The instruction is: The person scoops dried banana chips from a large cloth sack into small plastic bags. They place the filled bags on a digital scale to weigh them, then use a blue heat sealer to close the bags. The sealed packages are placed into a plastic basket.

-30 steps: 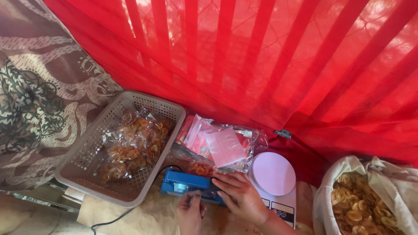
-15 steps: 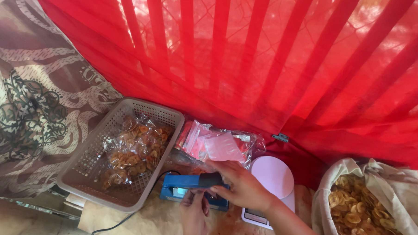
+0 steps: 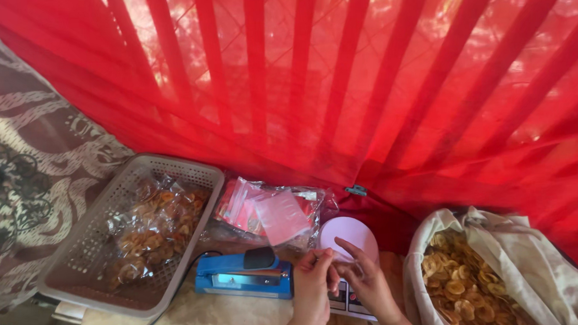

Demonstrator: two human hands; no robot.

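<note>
A red curtain [image 3: 337, 84] hangs across the whole back of the view, with a patterned brown cloth [image 3: 39, 165] at its left. Below, a grey plastic basket [image 3: 88, 278] holds sealed bags of yellow chips [image 3: 153, 228], and at the right an open white sack [image 3: 549, 269] is heaped with loose ones. Between them lie a pile of clear empty bags [image 3: 271, 211], a blue heat sealer [image 3: 242, 278] and a small white scale [image 3: 350, 234].

A second ago the right hand [image 3: 369, 283] rested on the sealer's arm; now both hands have left it and meet over the scale, so the sealing press looks finished. The left hand [image 3: 314, 283] and the right pinch something thin and clear between their fingertips, each grip nearly closed; whether it is a bag edge I cannot tell.

The scale's front and the wrists are cut off at the bottom edge, and the surface under the sealer is hard to make out
</note>
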